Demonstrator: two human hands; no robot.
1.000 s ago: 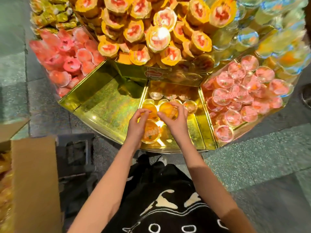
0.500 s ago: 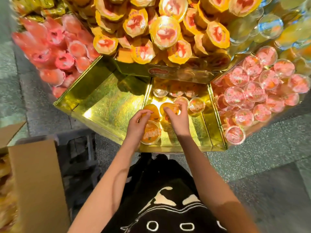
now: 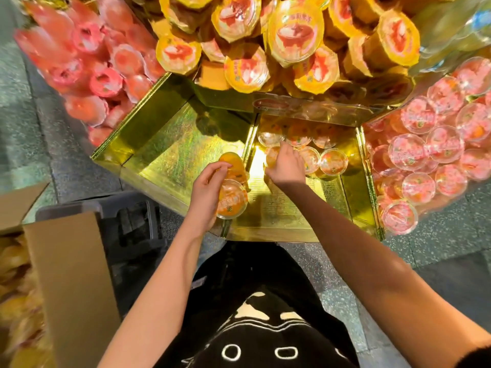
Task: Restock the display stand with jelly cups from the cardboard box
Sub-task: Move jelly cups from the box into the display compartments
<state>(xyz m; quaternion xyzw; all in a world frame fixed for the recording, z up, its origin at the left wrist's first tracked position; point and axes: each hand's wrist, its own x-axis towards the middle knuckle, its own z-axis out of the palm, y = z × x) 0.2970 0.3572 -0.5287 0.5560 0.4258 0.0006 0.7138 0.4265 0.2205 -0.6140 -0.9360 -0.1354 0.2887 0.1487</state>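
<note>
The gold display stand (image 3: 170,152) has a middle compartment with a few clear orange jelly cups (image 3: 333,161) along its back. My left hand (image 3: 206,193) holds two orange jelly cups (image 3: 231,200) over the divider between the bare left compartment and the middle one. My right hand (image 3: 285,167) reaches into the middle compartment and grips one orange jelly cup (image 3: 272,158) beside the cups lying there. The open cardboard box (image 3: 66,274) stands at the lower left, with yellow-orange cups (image 3: 16,301) inside.
Yellow-lidded cups (image 3: 295,35) pile above the compartments. Pink cups (image 3: 106,81) fill the left section, and clear pink-topped cups (image 3: 425,152) fill the right. A dark plastic crate (image 3: 132,224) sits between box and stand. Grey stone floor (image 3: 438,245) surrounds everything.
My hands have separated. The right hand moved deeper into the middle compartment with one cup. The left hand drew back to the left with two cups. The view moved closer to the stand.
</note>
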